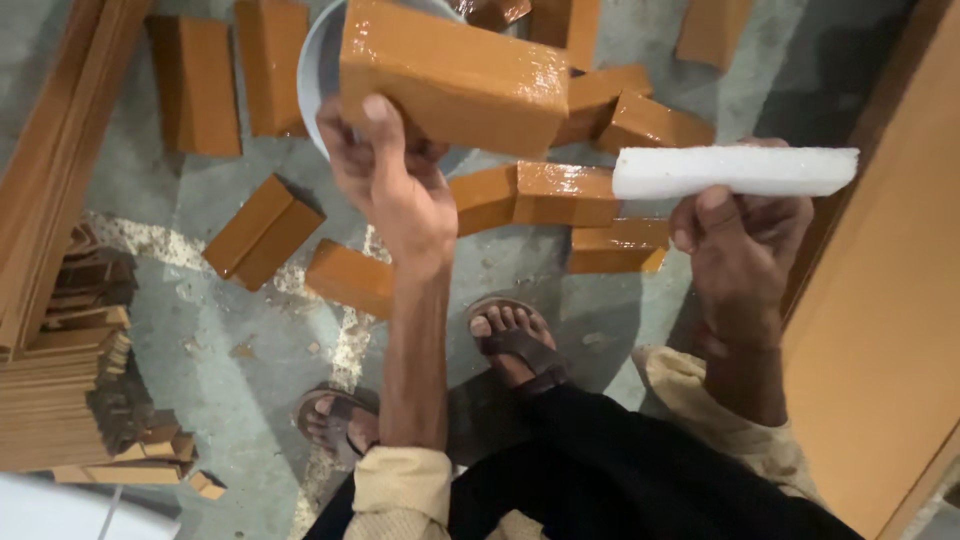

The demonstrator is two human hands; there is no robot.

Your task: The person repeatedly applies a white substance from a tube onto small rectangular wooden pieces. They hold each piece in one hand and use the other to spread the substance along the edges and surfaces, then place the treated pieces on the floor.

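My left hand [392, 180] grips a glossy orange-brown wooden block [455, 75] from below and holds it up over a pale round bowl [316, 70]. The block's surface looks wet and shiny. My right hand [742, 240] holds a long white foam piece [735, 171] level, off to the block's right and a little lower. The two held things are apart.
Several similar orange-brown blocks [565, 193] lie scattered on the grey concrete floor [240, 340]. Stacked wooden strips [60, 380] sit at the left, and a large wooden panel [885, 320] stands at the right. My sandalled feet [515, 340] stand below the hands.
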